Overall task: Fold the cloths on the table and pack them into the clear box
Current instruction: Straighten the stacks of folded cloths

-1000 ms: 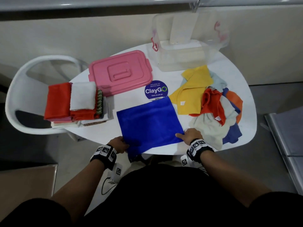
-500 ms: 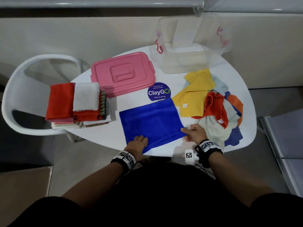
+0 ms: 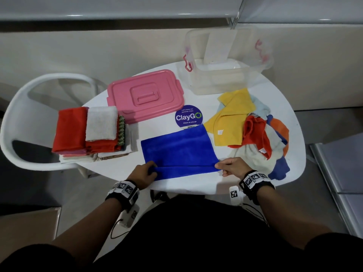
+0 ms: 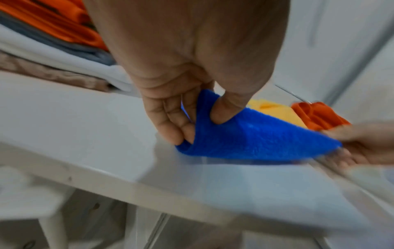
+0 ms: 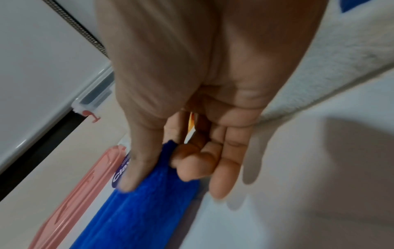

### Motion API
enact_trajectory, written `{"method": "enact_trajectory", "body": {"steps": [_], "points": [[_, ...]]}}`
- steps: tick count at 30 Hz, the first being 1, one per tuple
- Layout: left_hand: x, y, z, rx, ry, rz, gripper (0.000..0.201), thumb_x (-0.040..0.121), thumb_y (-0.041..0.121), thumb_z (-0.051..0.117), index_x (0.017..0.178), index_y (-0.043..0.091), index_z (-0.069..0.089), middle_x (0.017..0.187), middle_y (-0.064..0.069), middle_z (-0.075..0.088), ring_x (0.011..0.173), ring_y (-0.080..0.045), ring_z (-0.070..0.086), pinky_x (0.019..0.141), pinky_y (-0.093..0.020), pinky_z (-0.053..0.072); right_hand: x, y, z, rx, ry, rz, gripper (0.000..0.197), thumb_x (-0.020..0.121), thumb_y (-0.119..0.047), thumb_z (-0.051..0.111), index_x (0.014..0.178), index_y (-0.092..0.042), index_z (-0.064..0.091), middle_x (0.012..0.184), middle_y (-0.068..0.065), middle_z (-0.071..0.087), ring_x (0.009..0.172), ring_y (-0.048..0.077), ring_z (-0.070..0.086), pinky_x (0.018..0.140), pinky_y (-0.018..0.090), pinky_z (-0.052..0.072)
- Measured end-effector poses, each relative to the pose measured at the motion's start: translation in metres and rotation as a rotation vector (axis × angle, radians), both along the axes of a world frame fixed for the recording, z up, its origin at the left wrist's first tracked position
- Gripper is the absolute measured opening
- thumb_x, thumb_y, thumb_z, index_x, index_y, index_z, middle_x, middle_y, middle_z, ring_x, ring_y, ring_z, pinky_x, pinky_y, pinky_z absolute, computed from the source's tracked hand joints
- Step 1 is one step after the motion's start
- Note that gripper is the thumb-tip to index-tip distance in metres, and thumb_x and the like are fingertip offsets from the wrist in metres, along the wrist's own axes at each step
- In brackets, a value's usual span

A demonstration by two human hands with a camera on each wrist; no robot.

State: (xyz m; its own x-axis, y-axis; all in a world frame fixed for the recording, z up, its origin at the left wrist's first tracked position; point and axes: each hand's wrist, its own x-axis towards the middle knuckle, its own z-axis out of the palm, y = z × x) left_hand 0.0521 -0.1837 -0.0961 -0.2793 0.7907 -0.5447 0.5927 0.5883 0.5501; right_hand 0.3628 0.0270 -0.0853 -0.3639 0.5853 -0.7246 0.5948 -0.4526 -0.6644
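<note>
Since half a second ago you have lifted the near edge of the blue cloth (image 3: 177, 148) and turned it over toward the far side, so a narrow folded strip now runs along its near edge; before, it lay flat. Your left hand (image 3: 143, 174) pinches the near left corner between thumb and curled fingers (image 4: 170, 121). Your right hand (image 3: 233, 166) pinches the near right corner between thumb and forefinger, the other fingers (image 5: 226, 168) loosely bent beside it. The cloth lies on the near middle of the white table (image 3: 192, 186).

Just right of it lies a loose heap of cloths (image 3: 261, 142), with a yellow cloth (image 3: 229, 122) at its left. At the far right stands the clear box (image 3: 225, 75), open. To its left lies a pink lid (image 3: 145, 95), and at the left edge sits a stack of folded cloths (image 3: 90, 134). A round purple sticker (image 3: 188, 116) shows just beyond the blue cloth.
</note>
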Motion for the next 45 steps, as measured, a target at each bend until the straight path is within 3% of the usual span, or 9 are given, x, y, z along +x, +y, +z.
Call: {"method": "enact_trajectory", "body": {"steps": [7,10,15,18,23,28,35,38,45], "points": [[-0.015,0.008,0.022,0.338,-0.26,0.457,0.007,0.082,0.022,0.058,0.082,0.023,0.065,0.08,-0.001,0.067,0.075,-0.016,0.059,0.073,-0.028,0.043,-0.027,0.022,0.018,0.239,-0.076,0.246,0.02,0.068,-0.012,0.089,0.08,-0.018,0.073,0.085,0.006,0.062,0.076,0.017,0.057,0.072,0.024,0.044],[-0.022,0.02,0.046,0.534,-0.345,0.608,0.009,0.078,0.019,0.054,0.079,0.017,0.062,0.072,0.008,0.065,0.071,-0.009,0.056,0.071,-0.023,0.043,-0.048,0.036,0.044,0.319,0.04,0.155,0.02,0.073,-0.009,0.084,0.085,-0.017,0.071,0.103,0.004,0.061,0.091,0.016,0.06,0.074,0.014,0.045],[-0.051,0.055,0.103,0.802,-0.38,0.707,0.019,0.093,0.006,0.052,0.083,0.021,0.06,0.071,0.01,0.06,0.067,-0.008,0.052,0.064,-0.021,0.043,-0.084,0.062,0.098,0.226,0.428,-0.055,0.047,0.071,-0.043,0.082,0.102,-0.01,0.071,0.103,0.01,0.071,0.096,0.023,0.066,0.088,0.033,0.054],[-0.062,0.075,0.129,0.913,-0.363,0.714,0.02,0.099,0.005,0.046,0.087,0.019,0.054,0.078,0.006,0.056,0.071,-0.002,0.051,0.069,-0.018,0.043,-0.105,0.069,0.127,0.348,0.542,-0.176,0.031,0.085,-0.037,0.071,0.103,-0.011,0.07,0.101,0.007,0.071,0.094,0.02,0.065,0.084,0.031,0.053],[-0.055,0.094,0.145,0.953,-0.184,0.667,0.015,0.101,0.033,0.047,0.096,0.02,0.052,0.083,0.01,0.056,0.075,0.003,0.052,0.074,-0.014,0.042,-0.124,0.07,0.141,0.521,0.544,-0.228,0.014,0.101,-0.02,0.052,0.098,-0.018,0.066,0.096,0.001,0.068,0.091,0.014,0.062,0.082,0.027,0.052],[-0.047,0.102,0.151,0.927,-0.199,0.632,0.021,0.091,0.029,0.068,0.096,0.01,0.062,0.08,0.007,0.063,0.073,-0.002,0.057,0.072,-0.017,0.047,-0.133,0.062,0.142,0.385,0.543,-0.441,0.023,0.102,-0.019,0.044,0.083,-0.021,0.055,0.077,-0.008,0.061,0.072,0.006,0.056,0.066,0.02,0.043],[-0.063,0.112,0.151,0.859,-0.366,0.711,0.035,0.084,0.044,0.072,0.096,0.013,0.061,0.088,-0.004,0.064,0.081,-0.018,0.059,0.077,-0.046,0.053,-0.134,0.077,0.137,0.479,0.366,-0.37,0.021,0.1,-0.025,0.047,0.082,-0.019,0.056,0.08,-0.001,0.058,0.076,0.015,0.053,0.071,0.029,0.042],[-0.073,0.122,0.155,0.839,-0.37,0.718,0.03,0.086,0.038,0.072,0.094,0.012,0.06,0.088,-0.003,0.066,0.079,-0.014,0.06,0.078,-0.04,0.054,-0.138,0.09,0.137,0.492,0.346,-0.318,0.018,0.098,-0.024,0.048,0.087,-0.02,0.061,0.088,0.001,0.062,0.084,0.018,0.054,0.079,0.038,0.045],[-0.069,0.108,0.143,0.827,-0.456,0.534,0.018,0.087,0.028,0.073,0.089,0.018,0.058,0.083,-0.004,0.064,0.077,-0.013,0.06,0.071,-0.025,0.052,-0.121,0.073,0.131,0.476,0.431,-0.411,0.022,0.092,-0.013,0.039,0.072,-0.015,0.049,0.071,0.0,0.048,0.068,0.013,0.044,0.066,0.028,0.038]]}}
